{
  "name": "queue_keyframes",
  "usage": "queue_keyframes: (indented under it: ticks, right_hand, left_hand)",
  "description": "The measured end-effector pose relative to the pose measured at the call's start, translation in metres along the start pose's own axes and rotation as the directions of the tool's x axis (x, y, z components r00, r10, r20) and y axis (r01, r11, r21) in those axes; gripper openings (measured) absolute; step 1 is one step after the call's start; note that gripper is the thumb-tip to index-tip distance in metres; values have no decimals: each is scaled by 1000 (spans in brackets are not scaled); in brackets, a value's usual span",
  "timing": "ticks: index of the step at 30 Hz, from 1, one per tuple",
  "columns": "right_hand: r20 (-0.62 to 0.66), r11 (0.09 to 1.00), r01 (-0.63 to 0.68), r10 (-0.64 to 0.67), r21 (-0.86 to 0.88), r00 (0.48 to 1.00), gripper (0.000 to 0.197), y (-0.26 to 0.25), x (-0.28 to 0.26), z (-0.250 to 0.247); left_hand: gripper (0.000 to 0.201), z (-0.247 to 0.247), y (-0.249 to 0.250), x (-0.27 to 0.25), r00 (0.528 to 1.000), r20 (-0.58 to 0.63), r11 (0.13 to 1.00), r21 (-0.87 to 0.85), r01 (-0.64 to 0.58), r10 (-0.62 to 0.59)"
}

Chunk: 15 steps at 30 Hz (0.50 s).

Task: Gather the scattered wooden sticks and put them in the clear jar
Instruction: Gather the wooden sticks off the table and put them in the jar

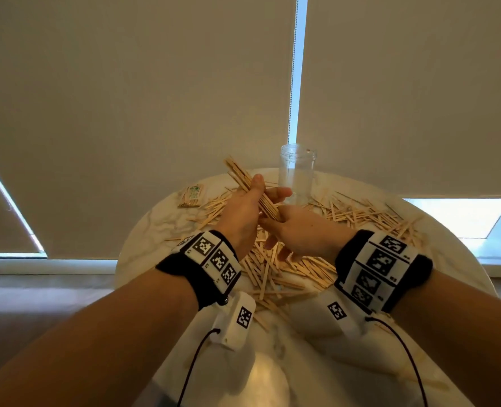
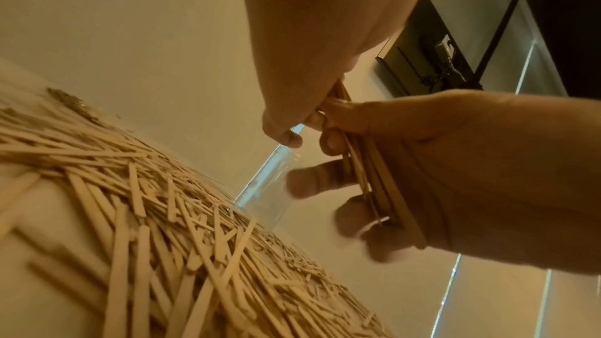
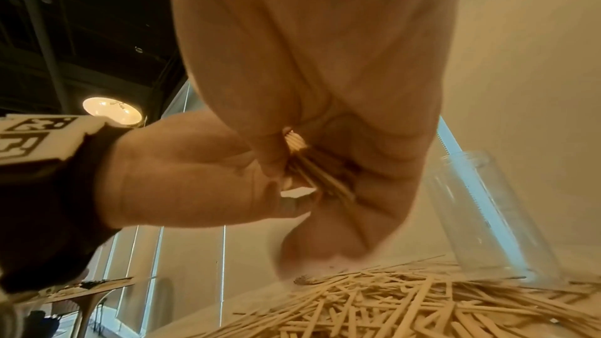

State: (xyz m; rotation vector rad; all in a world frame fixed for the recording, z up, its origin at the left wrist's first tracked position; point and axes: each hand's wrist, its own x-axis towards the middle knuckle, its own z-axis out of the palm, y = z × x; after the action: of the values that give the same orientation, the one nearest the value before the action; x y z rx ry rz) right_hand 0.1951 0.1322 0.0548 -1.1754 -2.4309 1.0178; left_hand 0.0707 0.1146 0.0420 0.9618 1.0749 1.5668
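Observation:
My left hand (image 1: 261,195) grips a bundle of wooden sticks (image 1: 240,174) that slants up and to the left above the table. My right hand (image 1: 275,227) curls round the bundle's lower end, just below the left hand. In the left wrist view the right hand's fingers (image 2: 312,181) wrap the bundle (image 2: 374,176). The right wrist view shows the bundle (image 3: 318,179) squeezed between both hands. The clear jar (image 1: 297,171) stands upright and looks empty, just behind and right of the hands. Many scattered sticks (image 1: 272,274) lie on the table under and around the hands.
The round marble table (image 1: 143,230) carries the stick pile, which spreads to the right side (image 1: 361,212). A small wrapped packet of sticks (image 1: 192,196) lies at the far left. Roller blinds hang close behind the table. The near part of the tabletop is bare.

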Motion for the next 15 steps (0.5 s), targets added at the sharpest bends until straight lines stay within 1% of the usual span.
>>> queue_keyframes:
  ticks: [2, 5, 7, 9, 10, 12, 13, 14, 15]
  right_hand:
    - [36, 999, -1, 3, -48, 999, 31, 2, 2, 0]
    - [-12, 999, 51, -51, -10, 999, 14, 4, 2, 3]
    - [-44, 994, 85, -88, -62, 995, 11, 7, 2, 3]
    - [-45, 989, 61, -67, -134, 997, 12, 11, 1, 2]
    - [-40, 984, 35, -42, -173, 998, 13, 14, 0, 0]
    - [-28, 971, -4, -3, -239, 1000, 7, 19, -5, -4]
    - [-18, 964, -7, 3, -264, 1000, 11, 21, -8, -6]
    - [-12, 959, -2, -2, -283, 1000, 14, 22, -10, -7]
    - [-10, 955, 5, -8, -295, 1000, 13, 21, -10, -7]
  left_hand:
    - [49, 2, -3, 0, 1000, -13, 1000, -5, 11, -11]
    - [49, 6, -8, 1, 999, -16, 999, -29, 31, -32]
    - [44, 6, -8, 2, 999, -11, 999, -30, 46, -46]
    - [37, 3, -2, 4, 998, -24, 995, -85, 55, -57]
    - [37, -1, 4, 5, 997, -57, 990, -133, 46, -54]
    - [40, -10, 17, 11, 985, -169, 978, -207, 3, -38]
    - [40, -13, 24, 14, 977, -210, 979, -203, -4, -39]
    - [39, -15, 27, 15, 973, -224, 986, -164, 10, -47]
    - [37, -14, 28, 16, 976, -210, 995, -90, 39, -57]
